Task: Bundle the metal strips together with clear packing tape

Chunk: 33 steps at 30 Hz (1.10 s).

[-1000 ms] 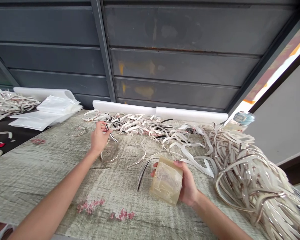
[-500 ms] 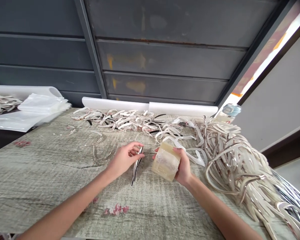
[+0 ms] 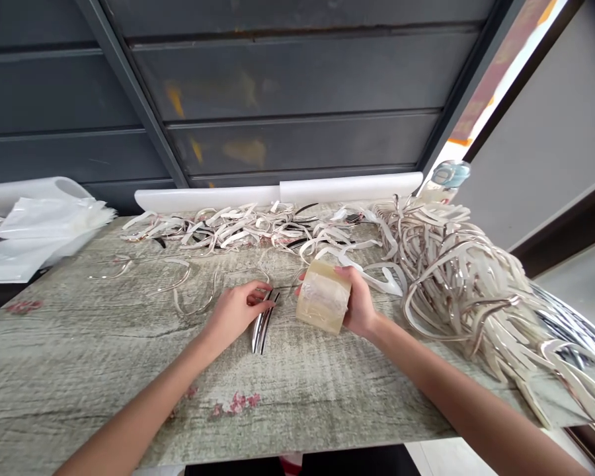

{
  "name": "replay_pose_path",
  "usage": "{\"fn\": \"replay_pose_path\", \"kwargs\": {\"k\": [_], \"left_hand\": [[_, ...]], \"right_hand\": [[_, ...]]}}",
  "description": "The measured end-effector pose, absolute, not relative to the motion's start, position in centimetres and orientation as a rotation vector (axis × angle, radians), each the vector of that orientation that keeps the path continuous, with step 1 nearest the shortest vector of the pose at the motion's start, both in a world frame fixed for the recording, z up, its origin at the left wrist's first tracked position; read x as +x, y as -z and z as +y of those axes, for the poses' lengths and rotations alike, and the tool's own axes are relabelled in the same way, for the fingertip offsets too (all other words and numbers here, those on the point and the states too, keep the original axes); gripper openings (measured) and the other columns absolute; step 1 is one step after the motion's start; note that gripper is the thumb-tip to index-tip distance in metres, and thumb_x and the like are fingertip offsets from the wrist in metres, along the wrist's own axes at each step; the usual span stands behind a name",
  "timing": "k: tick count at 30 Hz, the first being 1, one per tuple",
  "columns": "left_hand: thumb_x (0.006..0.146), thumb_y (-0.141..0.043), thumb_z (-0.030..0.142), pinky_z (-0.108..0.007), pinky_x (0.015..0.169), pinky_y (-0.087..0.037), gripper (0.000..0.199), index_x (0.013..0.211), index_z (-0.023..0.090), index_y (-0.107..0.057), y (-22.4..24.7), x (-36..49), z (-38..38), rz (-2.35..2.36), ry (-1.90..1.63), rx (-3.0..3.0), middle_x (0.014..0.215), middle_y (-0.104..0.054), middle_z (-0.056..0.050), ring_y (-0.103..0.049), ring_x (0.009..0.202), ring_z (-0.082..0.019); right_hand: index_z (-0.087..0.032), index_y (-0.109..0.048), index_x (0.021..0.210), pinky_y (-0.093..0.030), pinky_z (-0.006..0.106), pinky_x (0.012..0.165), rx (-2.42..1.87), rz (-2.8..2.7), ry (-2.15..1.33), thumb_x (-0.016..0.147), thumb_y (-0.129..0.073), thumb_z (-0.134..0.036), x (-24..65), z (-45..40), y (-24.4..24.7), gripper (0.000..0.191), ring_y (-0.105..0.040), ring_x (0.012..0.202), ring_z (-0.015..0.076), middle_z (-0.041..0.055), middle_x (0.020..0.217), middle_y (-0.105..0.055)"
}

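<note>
My left hand has its thumb and fingers closed on the upper end of a few short dark and silvery strips, whose lower ends reach down over the table. To the right, my right hand is wrapped round a wide roll of clear yellowish tape, its fingertips partly hidden behind the roll. A small gap separates the strips from the roll. Both hands are above the middle of the wood-patterned table.
Loose pale and dark strips lie along the back, before white rolls. A big heap of pale strips covers the right side. Clear plastic sheets sit at the left; a blue tape roll is back right.
The view has tilted down and shifted, showing the table's front edge. The strips in my left hand have turned and fanned out. My right hand still holds the tape roll.
</note>
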<state>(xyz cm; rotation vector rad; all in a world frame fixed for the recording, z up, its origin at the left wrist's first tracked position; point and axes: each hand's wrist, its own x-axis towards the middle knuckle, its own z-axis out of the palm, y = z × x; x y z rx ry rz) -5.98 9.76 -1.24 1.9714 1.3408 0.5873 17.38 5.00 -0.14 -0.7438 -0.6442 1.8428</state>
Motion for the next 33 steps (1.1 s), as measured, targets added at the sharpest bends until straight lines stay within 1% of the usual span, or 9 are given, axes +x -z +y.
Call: {"fn": "replay_pose_path", "kwargs": {"k": [3,6,11,15,20,23,27,30,33], "left_hand": [[0.080,-0.068,0.041,-0.033,0.076,-0.051,0.027,0.100,0.024,-0.067,1.3,-5.6,9.6,1.314,-0.567,1.986,0.087,-0.075,-0.003,-0.070,0.083,-0.024],[0.078,-0.070,0.036,-0.032,0.074,-0.050,0.026,0.101,0.023,-0.068,1.2,-5.2,9.1,1.297,-0.495,2.015,0.086,-0.074,-0.003,-0.068,0.083,-0.023],[0.076,-0.072,0.029,-0.027,0.065,-0.048,0.021,0.097,0.024,-0.071,0.6,-4.2,7.2,1.176,-0.298,2.015,0.081,-0.072,0.000,-0.066,0.073,-0.019],[0.076,-0.072,0.033,-0.026,0.062,-0.045,0.025,0.099,0.025,-0.071,0.5,-3.9,6.2,1.126,-0.182,1.953,0.075,-0.068,0.000,-0.063,0.070,-0.018],[0.077,-0.071,0.040,-0.028,0.065,-0.046,0.032,0.103,0.023,-0.067,1.0,-4.7,7.1,1.115,-0.312,1.887,0.079,-0.064,-0.001,-0.061,0.073,-0.018],[0.075,-0.072,0.039,-0.028,0.066,-0.046,0.035,0.104,0.021,-0.065,1.2,-4.9,7.3,1.104,-0.300,1.851,0.078,-0.064,-0.001,-0.061,0.073,-0.018],[0.074,-0.072,0.040,-0.028,0.062,-0.044,0.030,0.094,0.019,-0.065,1.2,-4.7,7.0,1.142,-0.259,1.859,0.071,-0.064,0.000,-0.061,0.068,-0.019],[0.074,-0.073,0.045,-0.027,0.059,-0.042,0.030,0.086,0.019,-0.064,1.2,-4.6,6.9,1.145,-0.247,1.874,0.067,-0.064,0.000,-0.060,0.065,-0.018],[0.072,-0.075,0.045,-0.026,0.057,-0.040,0.031,0.085,0.019,-0.064,1.3,-4.6,7.1,1.145,-0.256,1.856,0.065,-0.063,0.001,-0.058,0.062,-0.017]], "right_hand": [[-0.015,-0.065,0.103,-0.050,0.037,0.080,-0.750,-0.646,-1.852,0.074,-0.046,-0.052,17.4,5.0,0.1,0.051,-0.066,0.086,0.0264,0.0126,0.094,-0.071],[-0.015,-0.065,0.104,-0.050,0.037,0.079,-0.757,-0.668,-1.841,0.075,-0.044,-0.052,17.4,4.9,0.0,0.051,-0.066,0.084,0.0264,0.0120,0.092,-0.071],[-0.015,-0.065,0.102,-0.050,0.039,0.079,-0.731,-0.702,-1.847,0.078,-0.041,-0.051,17.4,4.8,-0.3,0.050,-0.066,0.085,0.0267,0.0114,0.090,-0.071],[-0.014,-0.066,0.098,-0.050,0.041,0.083,-0.709,-0.706,-1.861,0.075,-0.043,-0.053,17.5,4.9,-0.2,0.050,-0.066,0.086,0.0278,0.0126,0.091,-0.071],[-0.014,-0.065,0.098,-0.050,0.044,0.085,-0.710,-0.692,-1.867,0.072,-0.047,-0.053,17.4,4.9,-0.3,0.050,-0.066,0.087,0.0290,0.0133,0.091,-0.071],[-0.015,-0.066,0.097,-0.050,0.041,0.084,-0.717,-0.680,-1.862,0.072,-0.048,-0.052,17.4,4.8,-0.4,0.048,-0.066,0.086,0.0279,0.0128,0.090,-0.071],[-0.015,-0.066,0.098,-0.051,0.039,0.082,-0.731,-0.681,-1.862,0.074,-0.046,-0.052,17.4,4.9,-0.2,0.049,-0.066,0.086,0.0266,0.0118,0.088,-0.071],[-0.015,-0.065,0.099,-0.050,0.041,0.084,-0.704,-0.701,-1.860,0.073,-0.046,-0.053,17.5,5.0,0.1,0.050,-0.066,0.088,0.0275,0.0116,0.089,-0.071],[-0.015,-0.065,0.101,-0.050,0.042,0.084,-0.701,-0.723,-1.862,0.074,-0.046,-0.054,17.6,5.0,0.1,0.051,-0.066,0.088,0.0282,0.0115,0.089,-0.071]]}}
